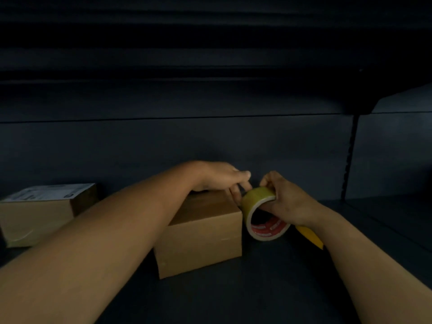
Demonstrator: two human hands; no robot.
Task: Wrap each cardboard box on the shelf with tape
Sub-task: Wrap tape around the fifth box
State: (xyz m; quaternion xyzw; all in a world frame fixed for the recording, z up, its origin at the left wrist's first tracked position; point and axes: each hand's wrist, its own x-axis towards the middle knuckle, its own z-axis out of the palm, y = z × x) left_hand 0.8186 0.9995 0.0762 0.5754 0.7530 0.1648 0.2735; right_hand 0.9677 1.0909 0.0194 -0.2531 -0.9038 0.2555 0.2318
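Centre frame: my left hand [217, 176] rests flat-fingered on the cardboard box [201, 232] on the shelf [268, 288]; my right hand [284, 202] grips the tape roll [259, 211] just right of it. Second box [44, 213] at left.

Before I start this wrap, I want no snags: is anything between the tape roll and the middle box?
Nothing visible. The tape roll, held by the right hand, sits just right of the box; only the left hand's fingertips reach into that gap.
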